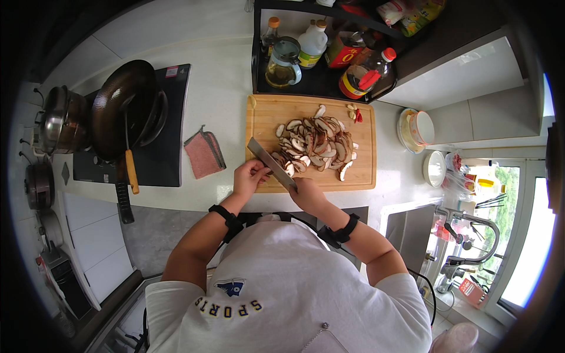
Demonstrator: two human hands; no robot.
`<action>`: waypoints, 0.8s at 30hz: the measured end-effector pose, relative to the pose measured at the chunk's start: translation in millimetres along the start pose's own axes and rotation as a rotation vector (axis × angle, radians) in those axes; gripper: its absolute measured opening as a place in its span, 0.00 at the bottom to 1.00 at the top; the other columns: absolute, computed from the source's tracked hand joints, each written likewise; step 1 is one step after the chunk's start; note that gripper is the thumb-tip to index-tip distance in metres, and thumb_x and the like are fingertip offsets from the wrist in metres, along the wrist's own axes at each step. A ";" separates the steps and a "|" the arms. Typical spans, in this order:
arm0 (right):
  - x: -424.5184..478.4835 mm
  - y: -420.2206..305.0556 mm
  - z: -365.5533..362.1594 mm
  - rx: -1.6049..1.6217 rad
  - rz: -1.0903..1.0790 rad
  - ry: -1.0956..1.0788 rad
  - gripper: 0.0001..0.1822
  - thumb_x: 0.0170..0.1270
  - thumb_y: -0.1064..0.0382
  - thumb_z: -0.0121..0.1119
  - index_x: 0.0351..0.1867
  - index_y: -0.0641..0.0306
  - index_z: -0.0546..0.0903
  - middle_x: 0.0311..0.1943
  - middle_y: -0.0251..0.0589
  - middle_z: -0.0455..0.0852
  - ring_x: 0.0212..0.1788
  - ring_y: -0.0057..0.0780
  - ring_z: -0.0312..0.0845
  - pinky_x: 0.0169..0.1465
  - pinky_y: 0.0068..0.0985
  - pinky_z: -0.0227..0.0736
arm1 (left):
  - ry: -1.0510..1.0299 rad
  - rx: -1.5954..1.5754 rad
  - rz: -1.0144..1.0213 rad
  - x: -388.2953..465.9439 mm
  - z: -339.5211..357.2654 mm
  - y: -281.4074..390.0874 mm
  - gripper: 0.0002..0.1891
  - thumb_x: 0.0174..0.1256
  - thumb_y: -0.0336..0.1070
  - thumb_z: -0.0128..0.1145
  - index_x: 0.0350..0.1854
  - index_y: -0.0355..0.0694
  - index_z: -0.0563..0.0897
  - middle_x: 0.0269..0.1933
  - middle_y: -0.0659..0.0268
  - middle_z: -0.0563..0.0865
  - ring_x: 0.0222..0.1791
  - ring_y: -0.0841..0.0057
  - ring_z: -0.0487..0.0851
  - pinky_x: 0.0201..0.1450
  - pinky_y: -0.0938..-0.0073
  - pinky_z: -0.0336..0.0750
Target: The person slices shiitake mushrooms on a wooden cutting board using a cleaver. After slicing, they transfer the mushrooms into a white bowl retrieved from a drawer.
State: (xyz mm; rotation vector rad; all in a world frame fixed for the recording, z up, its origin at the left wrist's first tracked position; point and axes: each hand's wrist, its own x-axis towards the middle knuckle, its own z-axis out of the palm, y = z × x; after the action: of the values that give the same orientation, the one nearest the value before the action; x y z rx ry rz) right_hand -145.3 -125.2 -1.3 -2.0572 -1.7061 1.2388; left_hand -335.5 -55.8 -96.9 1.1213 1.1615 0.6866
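Note:
My right hand (306, 194) is closed around the handle of a cleaver (270, 162), whose blade slants up and left over the near left part of a wooden cutting board (265, 110). At the board's near left edge is my left hand (251, 177), fingers curled and close to the blade; whether a small piece is between the fingertips I cannot tell. Sliced mushrooms (315, 143) lie heaped in the middle of the board. Peeled garlic cloves (352, 110) and red chili pieces (358, 116) sit at its far right corner.
Left of the board lies a folded pink cloth (205, 154). Further left, a wok (126, 110) with a wooden-handled utensil (131, 172) rests on the black cooktop (172, 132). Behind the board, a black rack (309, 88) holds bottles. Bowls (435, 168) and a sink faucet (490, 229) are at right.

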 end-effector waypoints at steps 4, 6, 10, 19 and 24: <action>3.6 11.4 5.6 0.018 -0.036 0.041 0.14 0.66 0.59 0.56 0.35 0.72 0.79 0.29 0.63 0.83 0.35 0.61 0.81 0.41 0.48 0.75 | 0.004 0.017 0.018 -1.0 0.5 1.7 0.07 0.65 0.28 0.65 0.36 0.34 0.79 0.30 0.65 0.85 0.29 0.77 0.89 0.25 0.81 0.79; 1.7 13.5 4.2 0.061 -0.024 0.063 0.14 0.66 0.59 0.56 0.35 0.72 0.79 0.29 0.63 0.83 0.35 0.61 0.81 0.40 0.48 0.74 | 0.003 0.037 0.032 -1.0 -0.4 0.7 0.07 0.65 0.28 0.66 0.35 0.34 0.79 0.29 0.65 0.85 0.29 0.77 0.89 0.25 0.81 0.79; -6.4 3.6 -7.7 0.081 0.018 0.071 0.14 0.66 0.58 0.57 0.35 0.72 0.79 0.28 0.63 0.83 0.35 0.61 0.80 0.39 0.47 0.74 | -0.016 0.042 0.046 -2.8 -1.0 3.5 0.06 0.65 0.28 0.64 0.36 0.34 0.78 0.30 0.66 0.85 0.30 0.78 0.89 0.26 0.82 0.79; -28.7 -9.4 -28.5 0.091 -0.014 0.030 0.12 0.65 0.62 0.55 0.32 0.74 0.79 0.26 0.63 0.82 0.33 0.63 0.79 0.40 0.48 0.73 | -0.023 0.021 0.064 -5.9 -1.9 4.9 0.05 0.67 0.27 0.62 0.39 0.34 0.79 0.32 0.65 0.86 0.31 0.79 0.88 0.29 0.83 0.80; -38.8 -6.3 -31.6 0.096 -0.022 0.002 0.11 0.64 0.65 0.55 0.32 0.75 0.79 0.26 0.64 0.81 0.32 0.62 0.79 0.39 0.47 0.73 | -0.016 0.009 0.055 -4.3 -1.9 0.8 0.05 0.67 0.26 0.62 0.40 0.33 0.80 0.33 0.64 0.86 0.32 0.78 0.89 0.31 0.83 0.82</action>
State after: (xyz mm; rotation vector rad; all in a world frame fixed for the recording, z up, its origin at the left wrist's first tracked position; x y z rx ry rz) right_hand -127.3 -146.5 40.8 -1.9794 -1.6306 1.2849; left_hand -338.4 -58.7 -94.6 1.1678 1.1244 0.7143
